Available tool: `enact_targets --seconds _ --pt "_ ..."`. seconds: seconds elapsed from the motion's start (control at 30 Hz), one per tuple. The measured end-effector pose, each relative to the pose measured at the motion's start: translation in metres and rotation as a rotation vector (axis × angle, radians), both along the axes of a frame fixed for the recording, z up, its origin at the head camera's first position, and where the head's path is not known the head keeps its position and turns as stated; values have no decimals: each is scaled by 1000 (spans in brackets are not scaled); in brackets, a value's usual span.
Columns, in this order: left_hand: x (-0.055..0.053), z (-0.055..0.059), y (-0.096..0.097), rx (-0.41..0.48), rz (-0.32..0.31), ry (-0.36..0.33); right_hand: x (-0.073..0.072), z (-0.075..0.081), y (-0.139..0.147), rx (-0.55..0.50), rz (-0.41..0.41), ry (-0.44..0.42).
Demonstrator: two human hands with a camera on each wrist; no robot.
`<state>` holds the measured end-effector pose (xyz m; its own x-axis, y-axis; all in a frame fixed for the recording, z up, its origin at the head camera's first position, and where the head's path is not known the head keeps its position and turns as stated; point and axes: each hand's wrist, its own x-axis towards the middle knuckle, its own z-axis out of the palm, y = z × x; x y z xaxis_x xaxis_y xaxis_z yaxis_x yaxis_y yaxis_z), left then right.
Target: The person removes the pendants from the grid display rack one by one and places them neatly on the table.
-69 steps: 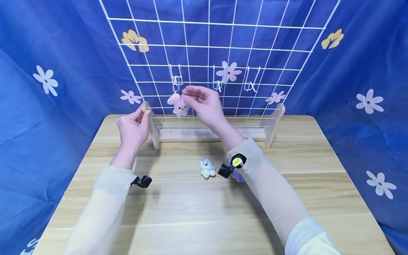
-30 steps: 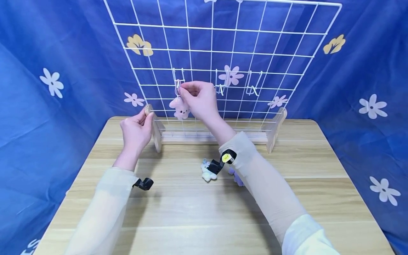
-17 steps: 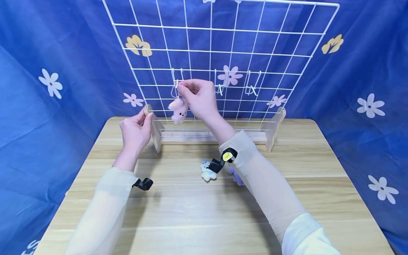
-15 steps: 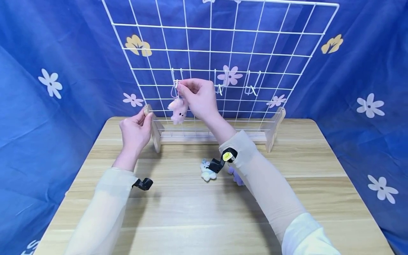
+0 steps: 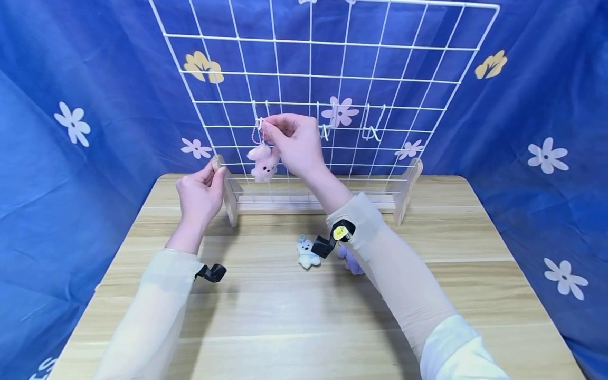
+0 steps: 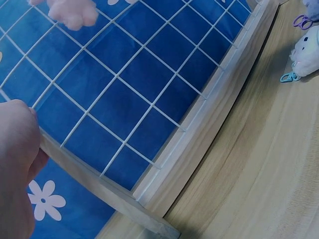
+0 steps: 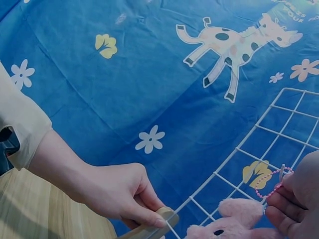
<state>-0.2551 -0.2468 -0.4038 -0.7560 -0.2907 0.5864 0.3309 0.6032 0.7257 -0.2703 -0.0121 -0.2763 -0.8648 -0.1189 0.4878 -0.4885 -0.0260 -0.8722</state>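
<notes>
My right hand (image 5: 296, 142) pinches the pink bead chain (image 5: 255, 135) of a pink plush keychain (image 5: 263, 163) close to the left white hook (image 5: 259, 122) on the wire grid. The chain loops about the hook's tip; whether it sits fully on it I cannot tell. In the right wrist view the plush (image 7: 241, 221) hangs just under the fingers (image 7: 284, 206). My left hand (image 5: 199, 192) grips the top of the rack's left wooden foot (image 5: 228, 190) between thumb and fingers. The left wrist view shows that hand (image 6: 17, 164) at the wooden piece (image 6: 94, 181).
Two more white hooks (image 5: 324, 132) (image 5: 372, 132) hang on the grid (image 5: 311, 74) to the right. A white plush keychain (image 5: 307, 254) and a purple one (image 5: 350, 260), partly behind the right arm, lie on the wooden table (image 5: 275, 316). Blue cloth (image 5: 513, 211) surrounds the table.
My right hand has gone from beside the plush's ear up to the chain by the hook. The plush has turned and tilted. My left hand keeps its grip on the foot.
</notes>
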Motion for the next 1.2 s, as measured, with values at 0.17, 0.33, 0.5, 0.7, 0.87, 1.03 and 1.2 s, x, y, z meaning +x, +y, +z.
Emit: enact_targets --seconds 0.17,0.33,0.5,0.7,0.87,1.03,1.2 --pt "-1 -1 -1 -1 -3 -9 3 2 3 5 11 -3" --pt "-1 -1 -1 -4 -7 -5 7 2 6 5 12 -16" --pt "0 -1 -1 -6 0 -20 11 2 10 9 16 -24" --pt "0 -1 -1 -3 -2 -15 17 1 15 18 30 9" --pt "-1 -2 -1 0 -3 -14 25 -1 21 35 56 23" --pt "0 -1 0 4 -4 -19 35 -1 25 48 101 12" --pt "1 1 1 18 -2 -15 45 0 28 87 130 13"
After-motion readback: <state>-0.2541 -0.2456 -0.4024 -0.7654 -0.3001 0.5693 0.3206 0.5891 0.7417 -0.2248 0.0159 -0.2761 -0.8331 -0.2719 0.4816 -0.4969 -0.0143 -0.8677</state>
